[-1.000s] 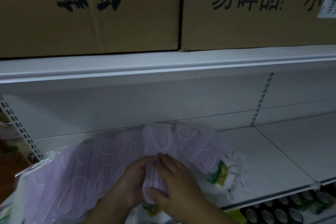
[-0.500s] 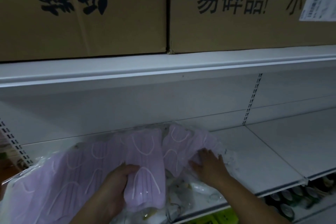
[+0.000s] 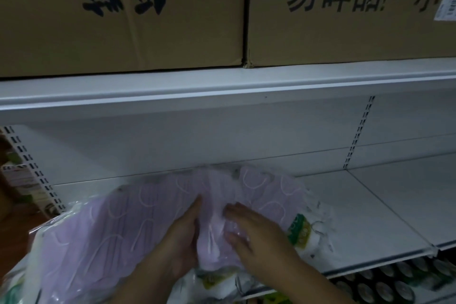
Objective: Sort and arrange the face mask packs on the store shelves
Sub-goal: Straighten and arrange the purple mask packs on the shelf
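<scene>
Several purple face mask packs [image 3: 116,229] in clear plastic lie fanned in a row along the white shelf [image 3: 375,217]. Both hands meet at one pack in the middle of the row [image 3: 212,239]. My left hand [image 3: 181,242] holds this pack from its left side and underneath, fingers pointing up along it. From the right, my right hand [image 3: 254,232] lies on it with the fingers stretched flat over the plastic. White packs with green labels [image 3: 299,229] stick out at the right end and below the hands.
Two brown cardboard boxes [image 3: 123,32] [image 3: 345,32] stand on the upper shelf [image 3: 222,91], low over the work space. The shelf board runs bare to the right. Dark cans [image 3: 394,286] fill the shelf below. Other goods [image 3: 22,187] sit at the far left.
My right hand has come back from the right end of the row to the middle pack, beside my left hand. The camera has shifted slightly.
</scene>
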### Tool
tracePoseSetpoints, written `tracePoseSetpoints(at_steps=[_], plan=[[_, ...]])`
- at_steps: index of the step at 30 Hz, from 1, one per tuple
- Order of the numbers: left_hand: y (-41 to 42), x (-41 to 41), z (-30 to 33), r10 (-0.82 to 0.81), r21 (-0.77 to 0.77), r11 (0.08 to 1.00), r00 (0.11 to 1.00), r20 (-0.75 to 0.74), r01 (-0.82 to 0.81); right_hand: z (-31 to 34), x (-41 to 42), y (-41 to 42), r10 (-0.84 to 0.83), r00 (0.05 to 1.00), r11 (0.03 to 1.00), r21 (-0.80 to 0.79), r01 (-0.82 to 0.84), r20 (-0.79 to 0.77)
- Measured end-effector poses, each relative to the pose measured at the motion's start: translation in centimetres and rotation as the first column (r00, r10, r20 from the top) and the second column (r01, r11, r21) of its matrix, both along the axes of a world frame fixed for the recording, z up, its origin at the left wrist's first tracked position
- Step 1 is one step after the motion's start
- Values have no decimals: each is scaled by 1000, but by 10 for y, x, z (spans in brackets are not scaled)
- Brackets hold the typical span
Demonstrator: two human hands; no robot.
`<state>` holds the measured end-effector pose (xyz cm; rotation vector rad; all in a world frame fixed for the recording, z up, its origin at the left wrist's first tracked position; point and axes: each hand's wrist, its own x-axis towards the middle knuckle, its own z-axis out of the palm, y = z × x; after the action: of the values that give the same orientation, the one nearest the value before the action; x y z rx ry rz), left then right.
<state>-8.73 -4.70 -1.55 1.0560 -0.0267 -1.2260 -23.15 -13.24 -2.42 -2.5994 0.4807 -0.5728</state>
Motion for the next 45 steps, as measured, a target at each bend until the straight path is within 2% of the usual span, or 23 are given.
tracePoseSetpoints(at_steps=[2,4,6,8,9,11,12,14,16,18,20,23,27,29,30,31,33,35,38,41,43,45], plan=[[2,2,-2,-49,-28,998,998,-25,48,-4,6,5,66,990,995,-62,-74,-124],[7,0,-1,-114,-2,993,993,29,114,-9,7,6,122,978,991,-36,-130,-172],[11,2,-6,-126,31,992,988,88,123,-14,7,9,168,975,986,26,-166,-146],[13,6,-8,-80,72,995,977,198,67,-15,7,5,154,987,984,94,-149,-50],[15,8,-8,-64,75,996,972,227,48,-15,7,-1,100,995,988,119,-100,6],[17,11,-8,-35,32,999,982,188,30,-19,5,-24,-105,994,988,115,100,43],[19,13,-8,-24,15,1000,985,171,22,-21,2,-39,-239,971,966,97,240,-15],[22,17,-9,-15,-14,1000,989,148,17,-29,-4,-67,-456,853,877,38,480,-256],[25,19,-9,-34,-27,999,993,116,37,-41,-11,-86,-475,764,844,18,535,-436],[25,18,-9,-61,-28,998,994,90,64,-54,-15,-93,-429,752,872,-12,490,-500],[24,17,-9,-70,-12,997,994,88,72,-62,-17,-95,-436,773,884,-60,463,-461],[21,14,-5,-57,17,998,995,87,55,-59,-21,-93,-496,818,860,-35,509,-293],[17,13,-5,-55,34,998,994,95,52,-33,-25,-73,-543,839,829,147,539,-17],[13,10,-5,-45,16,999,993,114,43,-13,-21,-47,-475,875,871,189,453,92],[11,9,-5,-39,2,999,993,115,39,-4,-17,-33,-387,915,911,200,360,116],[8,8,-6,-45,-15,999,993,108,47,1,-12,-20,-266,958,952,189,243,110],[6,7,-6,-66,-44,997,996,65,69,2,0,0,-11,1000,996,91,12,-9],[7,7,-5,-79,-59,995,997,26,81,-1,6,9,94,980,994,72,-83,-175],[10,9,-10,-77,-34,996,994,81,80,-6,11,8,132,957,990,87,-113,-257],[15,11,-12,-48,-51,997,991,123,54,-11,16,4,172,960,981,129,-146,-222],[19,13,-9,-27,-68,997,993,117,35,-13,21,-7,97,985,983,167,-72,-144],[24,17,-7,27,-43,999,988,152,-21,-18,27,-27,-86,989,986,131,102,-121]])
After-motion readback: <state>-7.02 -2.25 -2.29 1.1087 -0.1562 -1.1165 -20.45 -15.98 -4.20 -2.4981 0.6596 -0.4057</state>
